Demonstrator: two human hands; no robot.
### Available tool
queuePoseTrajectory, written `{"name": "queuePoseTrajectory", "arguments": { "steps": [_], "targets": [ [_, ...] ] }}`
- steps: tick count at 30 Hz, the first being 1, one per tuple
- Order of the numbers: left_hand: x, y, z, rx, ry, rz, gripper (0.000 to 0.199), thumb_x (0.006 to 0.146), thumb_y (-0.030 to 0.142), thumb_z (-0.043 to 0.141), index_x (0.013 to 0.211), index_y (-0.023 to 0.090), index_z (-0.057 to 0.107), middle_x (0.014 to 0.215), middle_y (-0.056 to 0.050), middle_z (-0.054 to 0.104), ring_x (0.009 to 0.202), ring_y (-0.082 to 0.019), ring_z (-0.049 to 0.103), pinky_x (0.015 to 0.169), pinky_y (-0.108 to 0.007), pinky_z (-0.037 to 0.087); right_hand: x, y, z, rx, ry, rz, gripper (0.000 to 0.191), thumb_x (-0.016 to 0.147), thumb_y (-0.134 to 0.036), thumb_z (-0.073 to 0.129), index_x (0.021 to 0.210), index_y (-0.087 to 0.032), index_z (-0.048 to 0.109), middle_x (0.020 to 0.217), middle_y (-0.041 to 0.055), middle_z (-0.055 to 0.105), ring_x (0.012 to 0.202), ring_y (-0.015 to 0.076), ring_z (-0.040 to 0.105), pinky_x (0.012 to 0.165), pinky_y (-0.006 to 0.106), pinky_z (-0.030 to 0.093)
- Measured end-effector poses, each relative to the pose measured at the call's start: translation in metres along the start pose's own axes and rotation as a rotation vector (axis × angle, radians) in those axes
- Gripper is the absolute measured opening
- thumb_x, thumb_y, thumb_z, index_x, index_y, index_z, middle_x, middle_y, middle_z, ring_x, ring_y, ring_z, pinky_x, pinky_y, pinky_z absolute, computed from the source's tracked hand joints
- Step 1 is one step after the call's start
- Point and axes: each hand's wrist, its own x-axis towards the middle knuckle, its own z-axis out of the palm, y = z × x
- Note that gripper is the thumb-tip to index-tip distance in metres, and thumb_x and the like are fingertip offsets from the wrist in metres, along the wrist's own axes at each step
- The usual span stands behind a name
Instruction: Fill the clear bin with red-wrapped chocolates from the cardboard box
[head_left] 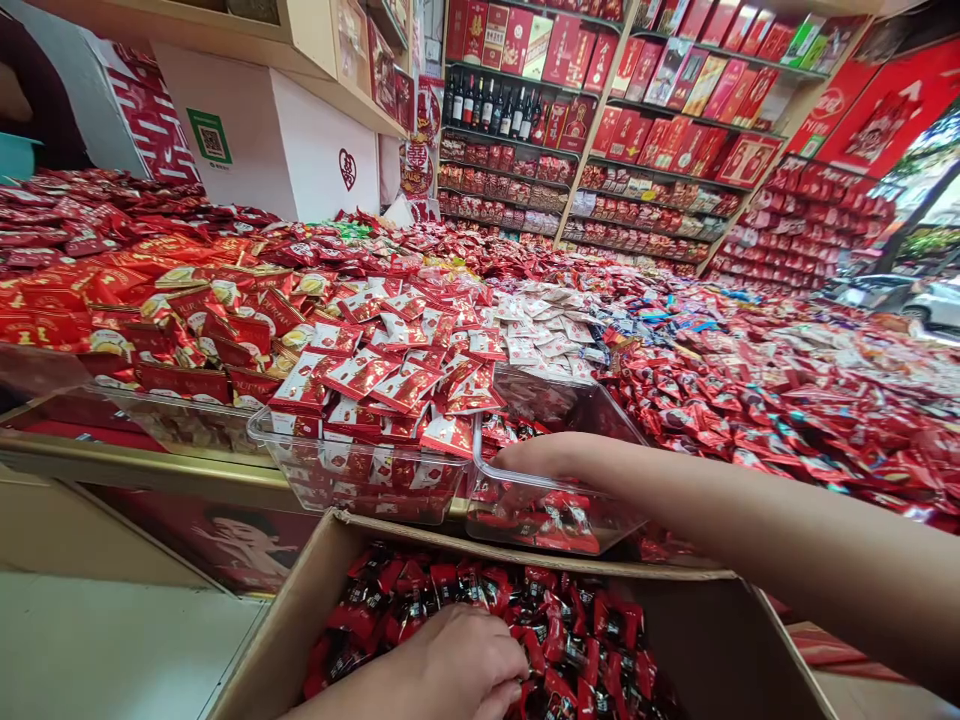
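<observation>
An open cardboard box stands in front of me, holding many candies in black and red twist wrappers. Over these candies lies my left hand, fingers curled down; what they close on, if anything, is hidden. My right hand reaches from the right into a clear plastic bin beyond the box. Similar dark red wrapped candies show low in that bin, through its wall. The fingers of this hand are mostly hidden. Beside it, another clear bin is heaped with red and white packets.
Heaps of red packets, white packets and red wrapped sweets cover the counter. A white pillar rises at its left. Shelves with boxes and bottles line the back. Pale floor shows at lower left.
</observation>
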Motion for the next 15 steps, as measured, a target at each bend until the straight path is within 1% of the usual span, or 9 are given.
{"name": "queuePoseTrajectory", "arguments": {
  "steps": [4, 7, 10, 15],
  "targets": [
    [0.000, -0.002, 0.003, 0.001, -0.012, 0.000, 0.007, 0.073, 0.025, 0.046, 0.077, 0.023, 0.052, 0.069, 0.003, 0.058, 0.065, -0.013, 0.054, 0.059, -0.021, 0.039, -0.001, 0.000, 0.000, -0.089, -0.033, -0.031, 0.048, 0.058, -0.047, 0.058, 0.093, -0.015, 0.057, 0.081, 0.0060, 0.060, 0.066, 0.0176, 0.054, 0.052, 0.026, 0.041],
    [-0.001, -0.003, 0.006, -0.010, -0.011, 0.009, 0.008, 0.073, 0.025, 0.046, 0.078, 0.024, 0.052, 0.071, 0.004, 0.058, 0.066, -0.013, 0.054, 0.059, -0.021, 0.039, -0.004, -0.001, -0.001, -0.097, -0.008, -0.047, 0.048, 0.058, -0.048, 0.057, 0.093, -0.015, 0.057, 0.082, 0.0064, 0.060, 0.067, 0.0177, 0.054, 0.053, 0.026, 0.040],
    [-0.002, -0.003, 0.007, -0.021, -0.014, 0.006, 0.009, 0.073, 0.025, 0.046, 0.079, 0.024, 0.053, 0.072, 0.003, 0.058, 0.066, -0.013, 0.054, 0.059, -0.021, 0.039, -0.008, -0.001, -0.003, -0.093, 0.031, -0.025, 0.049, 0.058, -0.049, 0.057, 0.093, -0.015, 0.057, 0.084, 0.0070, 0.060, 0.071, 0.0191, 0.054, 0.055, 0.026, 0.040],
    [-0.001, -0.003, 0.004, -0.059, -0.034, 0.005, 0.009, 0.073, 0.024, 0.047, 0.079, 0.023, 0.054, 0.072, 0.002, 0.059, 0.068, -0.013, 0.054, 0.062, -0.021, 0.039, -0.013, 0.002, -0.005, -0.074, 0.024, -0.032, 0.050, 0.058, -0.048, 0.058, 0.097, -0.016, 0.056, 0.090, 0.0069, 0.060, 0.076, 0.0199, 0.054, 0.059, 0.026, 0.041]
  ]
}}
